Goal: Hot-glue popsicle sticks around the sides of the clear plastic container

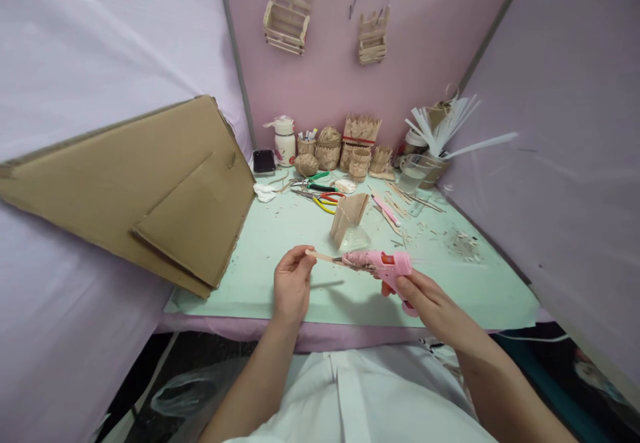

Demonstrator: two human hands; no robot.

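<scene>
Between thumb and fingers, my left hand (293, 283) pinches one end of a flat wooden craft stick (323, 255) above the table's front part. My right hand (425, 299) is wrapped round the handle of a pink hot glue gun (377, 264), which points left. Its metal nozzle is at the stick's right end; whether the two touch I cannot tell. Just behind the gun stands a small structure of joined wooden sticks (350, 217), next to a clear, see-through piece (354, 237) on the table.
Pliers (325, 204), a pink cutter (385, 211) and loose sticks lie farther back. A twine ball (307, 165), wooden cups, a white bottle (285, 143) and a phone (264, 161) line the back. Glue sticks (440, 126) stand right; a cardboard panel (165, 189) leans left.
</scene>
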